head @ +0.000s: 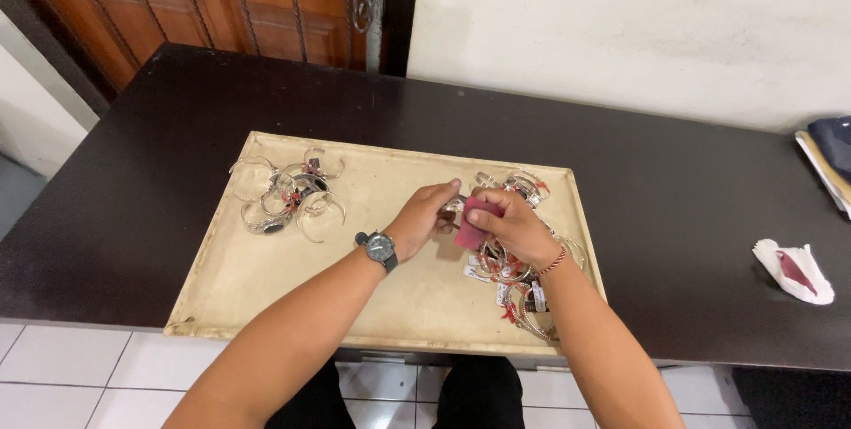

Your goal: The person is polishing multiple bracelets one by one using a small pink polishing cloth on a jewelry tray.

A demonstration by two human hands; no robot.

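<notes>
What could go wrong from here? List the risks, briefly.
1. The silver bangle is pinched only at the fingertips of the left hand while the right hand presses a pink cloth on it; it might slip.
2. The right forearm lies over the tagged bangle pile near the tray edge and could drag pieces off.

Over a beige tray (266, 287) on a dark bench (674, 243), the left hand (424, 219) pinches a silver bangle (454, 207) while the right hand (514, 227) presses a pink cloth (472, 222) against it, more bangles (284, 194) heaped left of the grip.
</notes>
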